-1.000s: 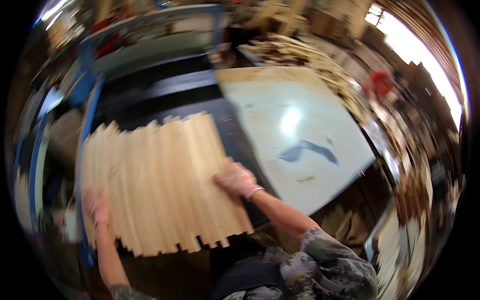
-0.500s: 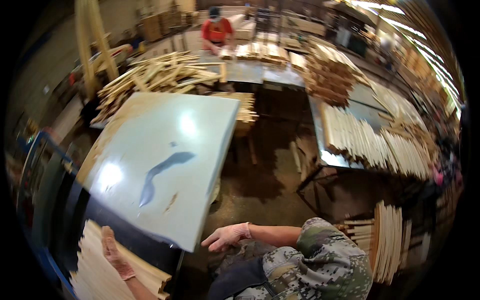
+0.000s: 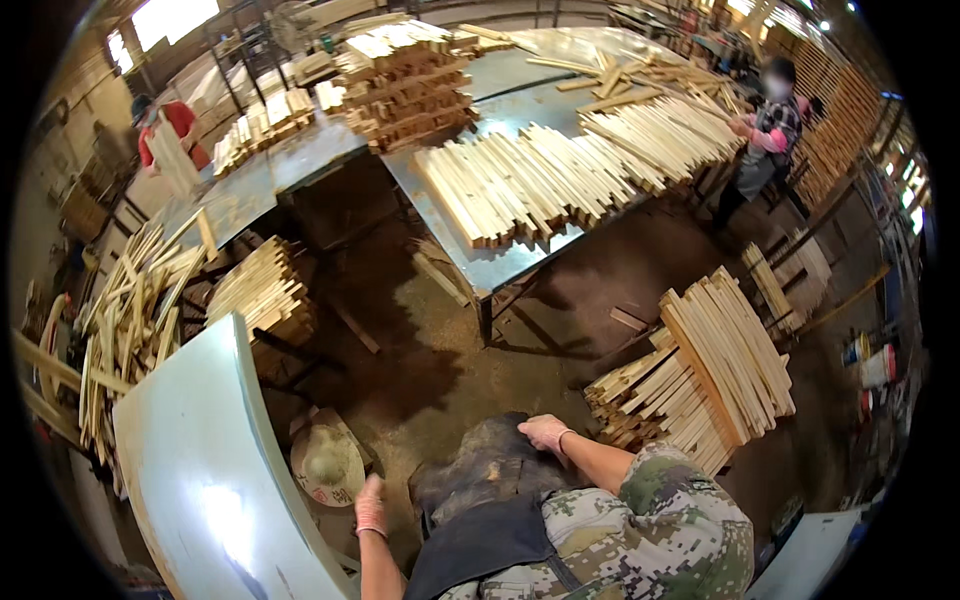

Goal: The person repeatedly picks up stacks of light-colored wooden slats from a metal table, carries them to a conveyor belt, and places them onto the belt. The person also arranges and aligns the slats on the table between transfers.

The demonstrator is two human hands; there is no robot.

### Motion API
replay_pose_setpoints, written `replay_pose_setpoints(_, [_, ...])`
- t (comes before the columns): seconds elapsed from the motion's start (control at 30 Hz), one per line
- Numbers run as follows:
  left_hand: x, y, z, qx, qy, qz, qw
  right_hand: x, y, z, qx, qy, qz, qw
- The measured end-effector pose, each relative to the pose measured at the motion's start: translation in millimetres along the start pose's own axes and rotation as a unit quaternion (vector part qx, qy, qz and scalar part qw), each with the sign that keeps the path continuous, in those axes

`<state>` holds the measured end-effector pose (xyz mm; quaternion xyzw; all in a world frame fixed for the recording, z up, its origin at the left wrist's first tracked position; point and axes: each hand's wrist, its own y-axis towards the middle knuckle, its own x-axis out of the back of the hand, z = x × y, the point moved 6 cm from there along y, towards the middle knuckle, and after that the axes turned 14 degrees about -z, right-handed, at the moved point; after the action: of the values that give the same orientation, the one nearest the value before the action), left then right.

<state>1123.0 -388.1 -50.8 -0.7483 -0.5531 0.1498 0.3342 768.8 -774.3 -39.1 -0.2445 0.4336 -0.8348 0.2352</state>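
My right hand (image 3: 545,433), in a pale pink glove, is at the far edge of a dark, stained apron (image 3: 485,470) over my lap. Its fingertips bend out of sight, so I cannot tell whether they grip the cloth. My left hand (image 3: 370,505), gloved alike, points upward with nothing seen in it. It hovers beside a pale conical hat (image 3: 326,462), apparently apart from it. Left of that hand stands a board with a glossy, pale blue top (image 3: 195,430).
Beyond a floor gap, a metal-topped table (image 3: 500,268) bears rows of wooden strips (image 3: 530,190). A strip stack (image 3: 715,360) stands right; loose sticks (image 3: 135,330) lie left. One person in red (image 3: 175,135) works far left, another in a checked shirt (image 3: 775,130) far right.
My view has swung right, bringing the strip table and right-hand stack into the middle. My left hand has left the wooden strips beside the board. My right hand has moved to the apron's edge.
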Motion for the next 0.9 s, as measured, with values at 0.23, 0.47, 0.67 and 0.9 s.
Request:
replay_pose_setpoints(0.23, [-13.5, -14.6, 64.3, 0.229, 0.271, 0.049, 0.934, 44.7, 31.8, -105.2, -0.038, -0.114, -0.104, 0.987])
replay_pose_setpoints(0.47, [-67.9, 99.3, -18.0, 0.226, 0.286, 0.066, 0.929, 37.8, 40.5, -47.0, -0.122, -0.101, -0.083, 0.984])
replay_pose_setpoints(0.67, [-206.7, 257.9, -150.3, 0.163, 0.231, 0.045, 0.958, 84.8, 152.3, 108.9, 0.165, -0.121, -0.130, 0.970])
replay_pose_setpoints(0.9, [-452.2, 265.1, -332.4, 0.038, 0.221, 0.106, 0.969, 144.1, 240.7, 208.8, 0.122, 0.112, -0.250, 0.954])
